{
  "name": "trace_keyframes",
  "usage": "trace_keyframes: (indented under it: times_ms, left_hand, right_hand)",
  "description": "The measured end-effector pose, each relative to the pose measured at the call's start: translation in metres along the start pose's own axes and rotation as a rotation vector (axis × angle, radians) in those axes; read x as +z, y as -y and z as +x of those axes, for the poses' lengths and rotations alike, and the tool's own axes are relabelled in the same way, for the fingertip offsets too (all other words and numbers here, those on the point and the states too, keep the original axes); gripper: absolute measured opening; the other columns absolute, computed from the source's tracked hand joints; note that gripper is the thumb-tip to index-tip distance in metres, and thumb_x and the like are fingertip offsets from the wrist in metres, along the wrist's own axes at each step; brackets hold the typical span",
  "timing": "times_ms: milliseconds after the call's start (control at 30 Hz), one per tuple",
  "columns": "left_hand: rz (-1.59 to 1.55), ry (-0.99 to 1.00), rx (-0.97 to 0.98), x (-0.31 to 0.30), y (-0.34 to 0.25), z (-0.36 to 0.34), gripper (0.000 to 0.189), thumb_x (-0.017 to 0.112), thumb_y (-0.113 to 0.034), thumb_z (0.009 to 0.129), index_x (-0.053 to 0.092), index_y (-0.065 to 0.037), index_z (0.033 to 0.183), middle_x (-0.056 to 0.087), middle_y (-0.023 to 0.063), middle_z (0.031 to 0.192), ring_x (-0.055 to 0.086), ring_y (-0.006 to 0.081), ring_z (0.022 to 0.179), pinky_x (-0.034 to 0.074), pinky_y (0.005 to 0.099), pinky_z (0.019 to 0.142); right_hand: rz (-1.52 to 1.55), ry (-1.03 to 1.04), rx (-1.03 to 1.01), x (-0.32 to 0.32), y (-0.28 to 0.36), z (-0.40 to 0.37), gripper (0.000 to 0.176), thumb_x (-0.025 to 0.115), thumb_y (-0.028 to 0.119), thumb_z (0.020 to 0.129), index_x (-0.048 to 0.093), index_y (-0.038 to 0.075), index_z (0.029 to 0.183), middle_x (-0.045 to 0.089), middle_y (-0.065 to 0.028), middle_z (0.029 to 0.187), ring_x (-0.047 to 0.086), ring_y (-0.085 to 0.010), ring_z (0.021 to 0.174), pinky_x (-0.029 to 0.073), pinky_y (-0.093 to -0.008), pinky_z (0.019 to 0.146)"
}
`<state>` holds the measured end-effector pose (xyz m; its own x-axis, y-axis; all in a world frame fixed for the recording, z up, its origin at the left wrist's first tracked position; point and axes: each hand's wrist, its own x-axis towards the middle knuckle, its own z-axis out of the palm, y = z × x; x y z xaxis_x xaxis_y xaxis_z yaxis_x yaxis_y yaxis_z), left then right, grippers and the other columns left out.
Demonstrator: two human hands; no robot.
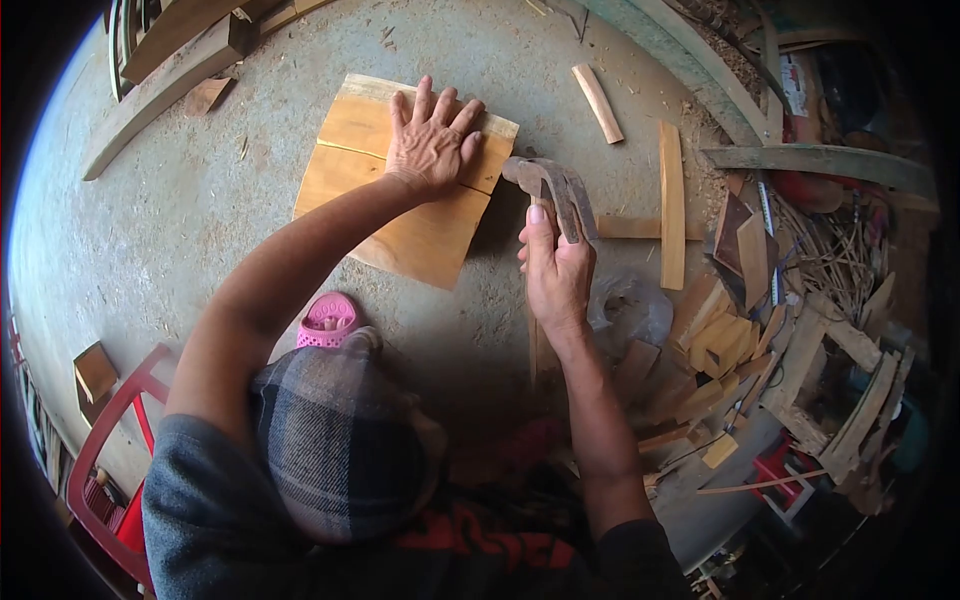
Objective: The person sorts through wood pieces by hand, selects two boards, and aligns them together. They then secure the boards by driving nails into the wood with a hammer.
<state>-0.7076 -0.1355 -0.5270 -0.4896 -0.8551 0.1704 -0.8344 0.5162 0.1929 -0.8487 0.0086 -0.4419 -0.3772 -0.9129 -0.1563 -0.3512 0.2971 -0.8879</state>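
Note:
My left hand (pixel 432 150) lies spread over a wooden panel (pixel 420 235), pressing near its upper middle. A dark seam runs across the panel, partly covered by that hand, and a paler strip lines its far edge. In my right hand (pixel 560 270) is a claw hammer (pixel 545 178), gripped close below its worn metal head, with the thumb along the handle. The hammer's face is right at the panel's right edge in this view. Its wooden handle points down, toward my body.
Loose wood strips (pixel 671 205) and a short curved piece (pixel 598 104) lie on the concrete floor (pixel 240 200). Offcuts (pixel 722 345) pile up at right beside a clear plastic bag (pixel 632 310). A pink clog (pixel 328 318) and a red chair (pixel 95 455) are nearer me.

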Motion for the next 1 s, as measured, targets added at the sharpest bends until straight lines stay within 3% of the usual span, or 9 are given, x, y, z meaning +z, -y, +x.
trace_keyframes:
  times_ms: [133, 267, 333, 400, 533, 700, 800, 867, 1000]
  left_hand:
    - [-0.002, 0.002, 0.037, -0.001, 0.003, 0.004, 0.049, 0.036, -0.042, 0.094, 0.043, -0.017, 0.135, 0.042, 0.0176, 0.134, 0.026, 0.0414, 0.135, 0.014, 0.0655, 0.106]
    - [-0.017, 0.018, 0.091, 0.002, 0.006, 0.005, 0.048, 0.037, -0.042, 0.094, 0.043, -0.015, 0.133, 0.044, 0.019, 0.131, 0.029, 0.0408, 0.132, 0.014, 0.065, 0.106]
    - [-0.003, 0.034, 0.088, -0.002, 0.005, 0.006, 0.05, 0.041, -0.04, 0.093, 0.041, -0.014, 0.135, 0.044, 0.0198, 0.129, 0.03, 0.0403, 0.131, 0.015, 0.0636, 0.105]
    - [-0.005, -0.001, 0.093, 0.001, 0.006, 0.005, 0.048, 0.039, -0.042, 0.093, 0.043, -0.014, 0.132, 0.045, 0.0193, 0.128, 0.032, 0.0397, 0.129, 0.014, 0.0647, 0.105]
    - [-0.002, 0.025, 0.092, -0.004, 0.005, 0.007, 0.05, 0.041, -0.039, 0.093, 0.041, -0.012, 0.134, 0.045, 0.0188, 0.127, 0.032, 0.039, 0.128, 0.015, 0.0624, 0.105]
    - [-0.012, 0.017, 0.09, -0.001, 0.005, 0.006, 0.049, 0.041, -0.039, 0.093, 0.04, -0.013, 0.134, 0.045, 0.0176, 0.125, 0.032, 0.0375, 0.128, 0.015, 0.0626, 0.105]
    - [-0.011, -0.006, 0.088, -0.001, 0.005, 0.006, 0.048, 0.042, -0.038, 0.093, 0.04, -0.013, 0.134, 0.045, 0.0174, 0.125, 0.033, 0.0372, 0.127, 0.015, 0.0626, 0.105]
    - [-0.019, 0.003, 0.102, -0.006, 0.002, 0.01, 0.047, 0.042, -0.038, 0.093, 0.041, -0.013, 0.133, 0.046, 0.0173, 0.124, 0.034, 0.0371, 0.126, 0.015, 0.0622, 0.104]
    - [-0.022, 0.03, 0.099, -0.002, 0.008, 0.007, 0.05, 0.043, -0.041, 0.092, 0.041, -0.013, 0.134, 0.046, 0.0168, 0.125, 0.034, 0.0373, 0.126, 0.016, 0.062, 0.104]
  right_hand:
    - [-0.088, 0.001, 0.038, 0.005, -0.001, -0.002, 0.03, 0.052, 0.033, 0.097, 0.06, 0.004, 0.101, 0.056, -0.0006, 0.073, 0.053, -0.007, 0.06, 0.044, -0.0234, 0.051]
    - [0.142, -0.099, 0.088, 0.006, 0.028, -0.02, 0.028, 0.05, 0.03, 0.099, 0.058, 0.003, 0.097, 0.055, -0.0008, 0.074, 0.052, -0.0071, 0.061, 0.044, -0.0233, 0.052]
    - [0.18, -0.227, -0.026, 0.012, 0.031, -0.022, 0.027, 0.05, 0.029, 0.099, 0.057, 0.004, 0.093, 0.054, -0.0007, 0.074, 0.051, -0.0073, 0.061, 0.043, -0.0234, 0.052]
    - [-0.04, -0.232, -0.061, 0.029, -0.012, -0.021, 0.029, 0.049, 0.03, 0.099, 0.058, 0.002, 0.097, 0.054, -0.001, 0.071, 0.052, -0.0073, 0.059, 0.044, -0.024, 0.052]
    - [0.121, -0.144, 0.167, 0.035, 0.007, -0.019, 0.027, 0.049, 0.029, 0.099, 0.058, 0.004, 0.1, 0.054, -0.001, 0.071, 0.052, -0.0066, 0.058, 0.043, -0.0234, 0.05]
    - [0.204, -0.275, -0.056, 0.018, 0.035, -0.024, 0.031, 0.045, 0.031, 0.1, 0.054, 0.004, 0.089, 0.054, -0.001, 0.073, 0.052, -0.0082, 0.06, 0.044, -0.0249, 0.053]
    - [-0.005, -0.262, -0.115, 0.035, -0.011, -0.017, 0.032, 0.045, 0.031, 0.1, 0.056, 0.003, 0.09, 0.055, -0.0014, 0.07, 0.052, -0.0085, 0.057, 0.044, -0.0249, 0.052]
    - [0.101, -0.122, 0.167, 0.044, -0.009, -0.014, 0.031, 0.046, 0.032, 0.1, 0.057, 0.004, 0.093, 0.055, -0.0012, 0.067, 0.052, -0.0078, 0.054, 0.044, -0.0242, 0.049]
    - [0.195, -0.2, 0.067, 0.027, 0.015, -0.018, 0.03, 0.045, 0.036, 0.1, 0.054, 0.007, 0.098, 0.057, -0.003, 0.073, 0.056, -0.0092, 0.059, 0.046, -0.0248, 0.051]
